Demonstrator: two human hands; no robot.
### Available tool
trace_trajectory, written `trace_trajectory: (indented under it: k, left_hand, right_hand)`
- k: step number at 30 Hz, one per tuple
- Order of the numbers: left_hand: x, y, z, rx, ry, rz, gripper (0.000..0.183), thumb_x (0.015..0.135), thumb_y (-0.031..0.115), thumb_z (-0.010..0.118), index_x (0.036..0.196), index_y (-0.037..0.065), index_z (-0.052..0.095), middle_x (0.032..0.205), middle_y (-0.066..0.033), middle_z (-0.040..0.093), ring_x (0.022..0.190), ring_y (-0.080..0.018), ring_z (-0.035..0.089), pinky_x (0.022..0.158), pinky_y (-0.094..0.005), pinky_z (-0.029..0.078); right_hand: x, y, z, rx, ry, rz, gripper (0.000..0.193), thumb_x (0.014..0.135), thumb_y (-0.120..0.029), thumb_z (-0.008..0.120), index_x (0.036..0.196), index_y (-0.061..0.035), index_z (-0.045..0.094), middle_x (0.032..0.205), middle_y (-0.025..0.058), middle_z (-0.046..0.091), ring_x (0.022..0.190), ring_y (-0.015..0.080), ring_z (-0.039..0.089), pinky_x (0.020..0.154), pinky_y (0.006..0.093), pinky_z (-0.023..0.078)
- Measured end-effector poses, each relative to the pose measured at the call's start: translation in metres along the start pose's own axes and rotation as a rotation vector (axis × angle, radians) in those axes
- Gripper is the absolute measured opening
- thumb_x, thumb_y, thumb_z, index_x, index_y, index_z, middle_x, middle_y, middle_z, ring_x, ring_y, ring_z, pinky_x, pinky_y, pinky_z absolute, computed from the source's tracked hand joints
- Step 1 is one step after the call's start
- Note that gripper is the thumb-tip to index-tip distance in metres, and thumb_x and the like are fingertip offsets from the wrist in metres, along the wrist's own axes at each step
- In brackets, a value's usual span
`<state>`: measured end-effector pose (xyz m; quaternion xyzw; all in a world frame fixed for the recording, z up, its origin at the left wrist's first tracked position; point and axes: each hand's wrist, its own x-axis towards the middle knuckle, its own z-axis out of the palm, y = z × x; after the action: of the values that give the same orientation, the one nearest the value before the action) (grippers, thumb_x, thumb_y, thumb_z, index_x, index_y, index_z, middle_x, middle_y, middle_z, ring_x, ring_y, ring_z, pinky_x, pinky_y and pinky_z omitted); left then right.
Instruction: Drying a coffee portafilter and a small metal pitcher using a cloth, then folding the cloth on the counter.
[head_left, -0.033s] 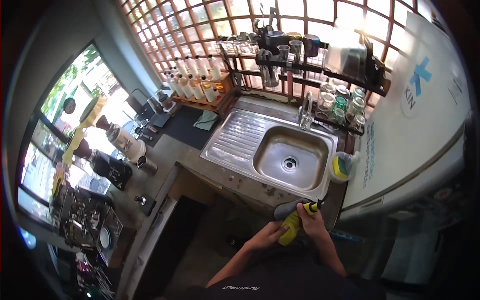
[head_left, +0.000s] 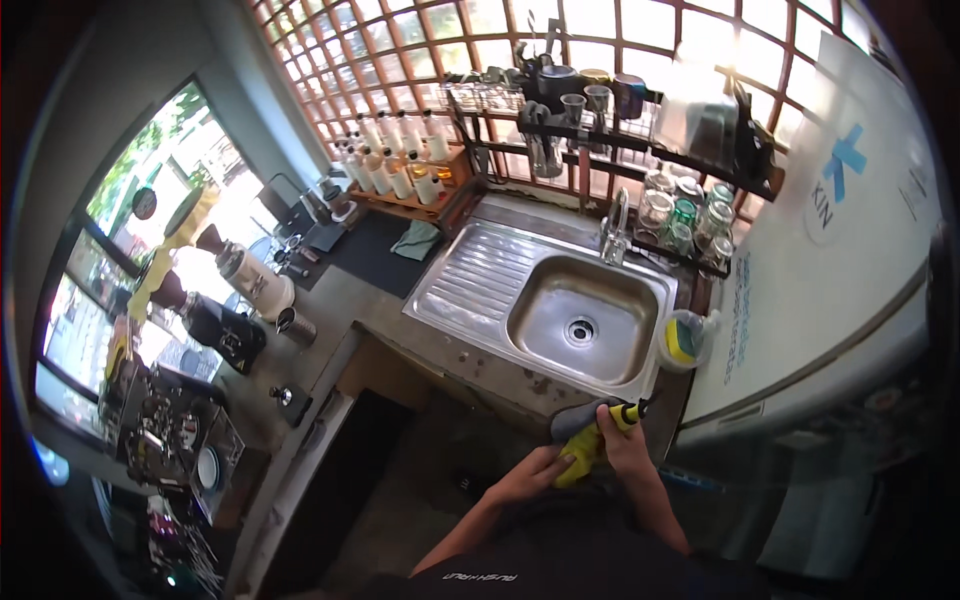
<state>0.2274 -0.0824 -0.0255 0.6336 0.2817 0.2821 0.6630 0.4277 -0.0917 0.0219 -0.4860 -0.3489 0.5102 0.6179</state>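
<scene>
Head view, 1 camera looking down: the yellow-and-grey bundle is held in front of the torso at the near edge of the tabletop, below the steel sink; contact between bundle and tabletop edge cannot be determined. Left hand: fingers bent and closed on the lower yellow portion. Right hand: fingers wrapped around the upper portion, thumb uppermost, just beside a black-and-yellow end piece that projects past the grip toward the right. Both hands are loaded; neither shows a gap between fingers and bundle. Whether the end piece is joined to the bundle or enclosed by it cannot be determined. Handling, by judgement: the yellow portion has the folds of soft fabric and should be light, compliant and not fragile; the black part of the end piece looks smooth and stiff, and may turn or slip if wet. Recommended hold: 1 hand on the firm section behind the end piece, 1 hand gathering the soft lower portion, with full finger wrap rather than a fingertip pinch. Adjacent items: a tub with a yellow-and-blue sponge right of the basin, glass jars behind it, and a green cloth on a black mat, well apart from both hands.
</scene>
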Motion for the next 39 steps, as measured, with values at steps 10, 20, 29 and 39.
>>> trace_trajectory:
  k: [10, 20, 29, 39]
  left_hand:
    - [-0.038, -0.010, 0.022, -0.161, 0.247, -0.146, 0.039, 0.120, 0.040, 0.053, 0.119, 0.004, 0.068, 0.093, 0.0072, 0.056, 0.083, -0.0040, 0.048, 0.072, -0.0260, 0.042]
    - [-0.040, 0.038, 0.003, 0.087, 0.388, -0.012, 0.038, 0.121, 0.032, 0.048, 0.128, -0.001, 0.065, 0.109, -0.0006, 0.067, 0.101, -0.0099, 0.057, 0.090, -0.0308, 0.051]
    - [0.000, 0.109, 0.035, 0.106, 0.217, 0.188, 0.046, 0.120, 0.043, 0.048, 0.104, 0.004, 0.065, 0.085, 0.0039, 0.062, 0.077, -0.0079, 0.054, 0.066, -0.0300, 0.044]
    - [-0.009, 0.069, 0.045, 0.066, 0.031, 0.117, 0.035, 0.121, 0.031, 0.047, 0.118, 0.000, 0.063, 0.099, 0.0002, 0.062, 0.091, -0.0101, 0.054, 0.079, -0.0293, 0.048]
  right_hand:
    - [0.047, 0.013, 0.010, 0.422, -0.225, 0.168, 0.020, 0.118, -0.027, 0.061, 0.108, -0.0118, 0.068, 0.094, -0.0034, 0.068, 0.085, 0.0082, 0.064, 0.073, 0.0288, 0.054]
    - [0.004, -0.030, 0.062, 0.519, -0.112, 0.186, 0.020, 0.115, -0.033, 0.065, 0.122, -0.0146, 0.063, 0.108, -0.0016, 0.068, 0.094, 0.0101, 0.068, 0.082, 0.0315, 0.058]
    - [0.037, -0.130, 0.037, 0.434, -0.430, -0.314, 0.045, 0.116, -0.044, 0.058, 0.125, -0.0006, 0.060, 0.106, 0.0118, 0.071, 0.086, 0.0201, 0.073, 0.072, 0.0340, 0.062]
    - [0.009, -0.155, 0.034, 0.440, -0.203, -0.251, 0.014, 0.112, -0.022, 0.071, 0.108, -0.0096, 0.067, 0.091, -0.0060, 0.068, 0.077, 0.0043, 0.065, 0.067, 0.0246, 0.054]
